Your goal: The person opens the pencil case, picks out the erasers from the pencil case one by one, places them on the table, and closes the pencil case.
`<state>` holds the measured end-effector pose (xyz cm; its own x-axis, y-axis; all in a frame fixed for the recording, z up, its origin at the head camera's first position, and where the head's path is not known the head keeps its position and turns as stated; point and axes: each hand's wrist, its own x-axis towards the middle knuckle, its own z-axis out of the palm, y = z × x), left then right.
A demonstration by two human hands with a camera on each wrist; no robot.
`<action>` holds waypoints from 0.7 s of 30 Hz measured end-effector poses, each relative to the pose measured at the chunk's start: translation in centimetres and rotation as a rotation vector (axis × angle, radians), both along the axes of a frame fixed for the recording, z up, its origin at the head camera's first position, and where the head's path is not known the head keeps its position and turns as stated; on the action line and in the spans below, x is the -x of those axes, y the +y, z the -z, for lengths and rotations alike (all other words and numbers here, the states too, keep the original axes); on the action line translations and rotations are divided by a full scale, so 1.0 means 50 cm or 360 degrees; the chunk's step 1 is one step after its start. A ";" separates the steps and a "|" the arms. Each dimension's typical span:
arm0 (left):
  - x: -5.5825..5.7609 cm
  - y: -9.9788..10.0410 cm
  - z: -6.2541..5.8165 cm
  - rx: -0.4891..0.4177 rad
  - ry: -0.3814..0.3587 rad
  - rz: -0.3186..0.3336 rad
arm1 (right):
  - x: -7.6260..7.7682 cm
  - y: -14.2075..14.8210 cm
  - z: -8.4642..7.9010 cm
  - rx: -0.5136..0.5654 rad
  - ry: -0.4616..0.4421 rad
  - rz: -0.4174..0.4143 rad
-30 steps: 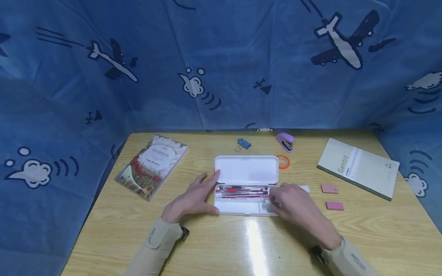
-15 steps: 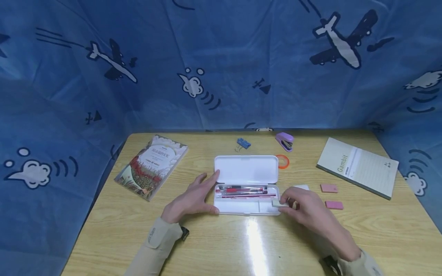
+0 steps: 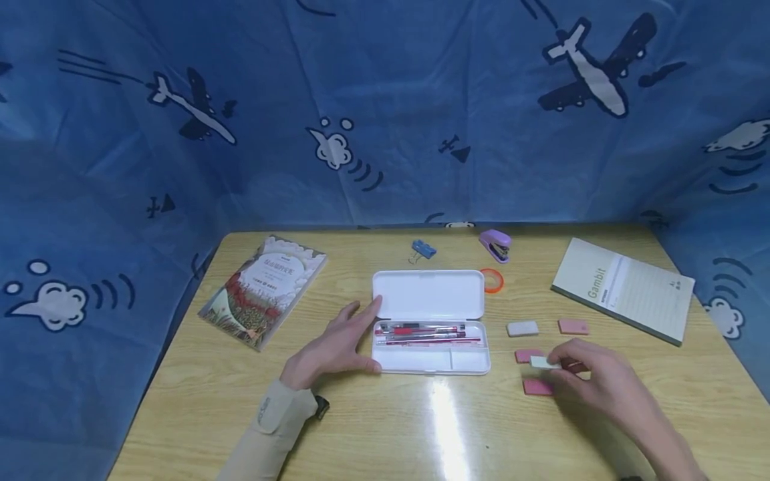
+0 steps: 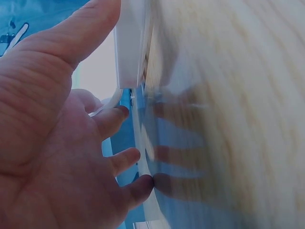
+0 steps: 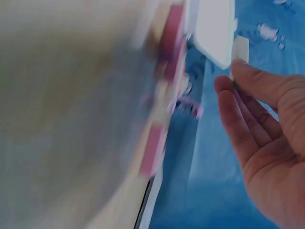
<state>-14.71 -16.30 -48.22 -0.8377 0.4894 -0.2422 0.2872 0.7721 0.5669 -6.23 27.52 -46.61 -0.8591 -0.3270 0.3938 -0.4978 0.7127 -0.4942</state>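
My right hand (image 3: 607, 381) pinches a pale white eraser (image 3: 543, 362) between thumb and fingertips, over the table right of the pencil case. In the right wrist view the same eraser (image 5: 240, 50) sticks up beyond the fingertips. The white pencil case (image 3: 412, 362) lies with its lid (image 3: 428, 295) swung back. Several pens (image 3: 421, 329) fill its upper compartment; its lower compartments hold nothing. My left hand (image 3: 337, 347) rests at the case's left side, fingers near the lid and thumb at the lower corner. The left wrist view shows its fingers (image 4: 126, 160) loosely spread.
Pink erasers (image 3: 573, 327) and a white eraser (image 3: 523, 329) lie right of the case. Behind stand a blue binder clip (image 3: 424, 249), a purple stapler (image 3: 496, 245) and an orange tape roll (image 3: 493, 280). A book (image 3: 265, 290) lies left, a notebook (image 3: 622, 290) right.
My right hand has moved right, away from the case, carrying the pale eraser out of its right compartment. The erasers it covered now show. My left hand has stayed in place.
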 end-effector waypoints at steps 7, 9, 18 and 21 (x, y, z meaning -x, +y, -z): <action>-0.003 0.000 0.001 0.0009 -0.0009 -0.0020 | -0.025 0.074 0.014 -0.0165 -0.0027 0.0126; -0.003 0.001 0.000 0.0009 -0.0016 -0.0018 | -0.030 0.088 0.018 -0.0228 -0.0033 0.0152; -0.002 0.002 -0.002 0.0014 -0.0024 -0.0015 | -0.033 0.122 0.041 -0.0376 -0.0081 0.0167; -0.002 0.002 -0.003 0.0009 -0.0017 -0.0009 | -0.032 0.124 0.044 -0.0380 -0.0134 0.0179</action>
